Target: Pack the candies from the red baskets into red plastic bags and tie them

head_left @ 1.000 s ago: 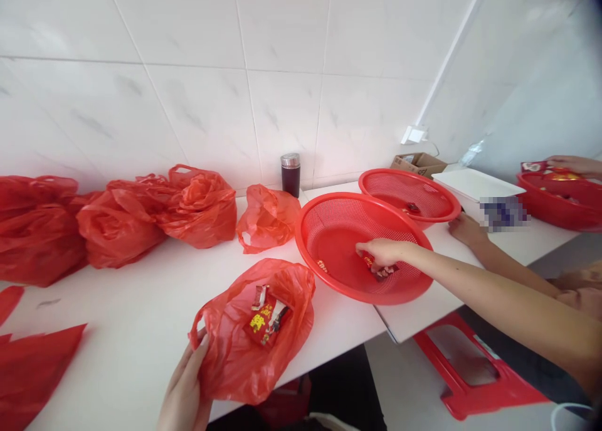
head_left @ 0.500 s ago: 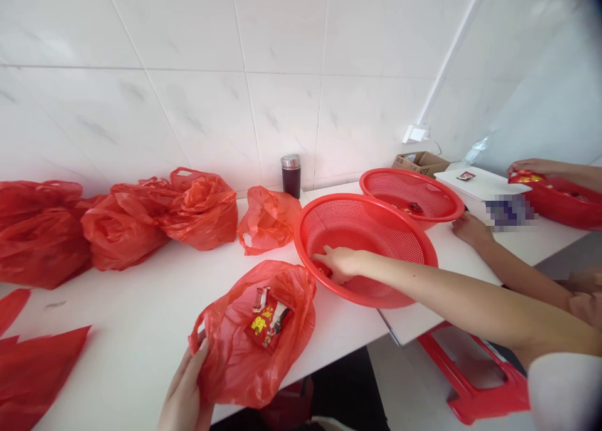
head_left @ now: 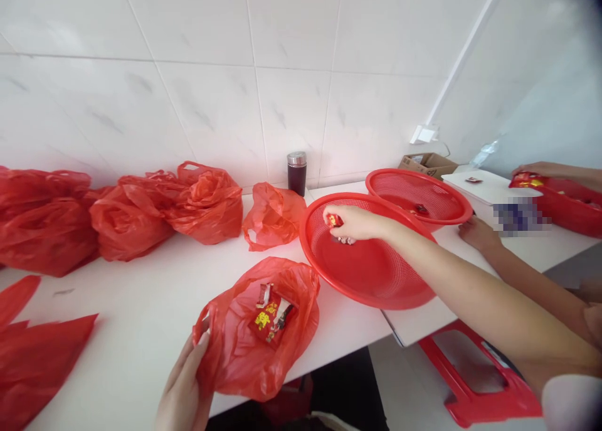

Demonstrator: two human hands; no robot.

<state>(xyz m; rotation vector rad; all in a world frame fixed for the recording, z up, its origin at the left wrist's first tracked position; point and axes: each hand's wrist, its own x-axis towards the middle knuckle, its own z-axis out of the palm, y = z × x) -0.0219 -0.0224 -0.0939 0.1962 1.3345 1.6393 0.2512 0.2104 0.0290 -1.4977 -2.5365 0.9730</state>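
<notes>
My left hand [head_left: 187,371] grips the handle side of an open red plastic bag [head_left: 235,349] at the table's front edge. Inside the bag lie a red packet with yellow characters [head_left: 268,318] and small wrapped pieces. Over the near red mesh basket [head_left: 371,280], my right hand [head_left: 355,223] is closed on small wrapped items; a red wrapper [head_left: 334,221] shows at its fingertips and pale pieces [head_left: 345,239] show beneath the fingers.
Several filled red bags [head_left: 132,221] line the wall at left, beside a dark flask [head_left: 296,174]. Flat red bags [head_left: 47,362] lie front left. A second basket [head_left: 423,196], another person's hands [head_left: 480,235] and a red stool [head_left: 489,399] are at right.
My right hand has risen from the near side of the basket toward its far left side, with wrapped items now showing in it. The view has shifted slightly.
</notes>
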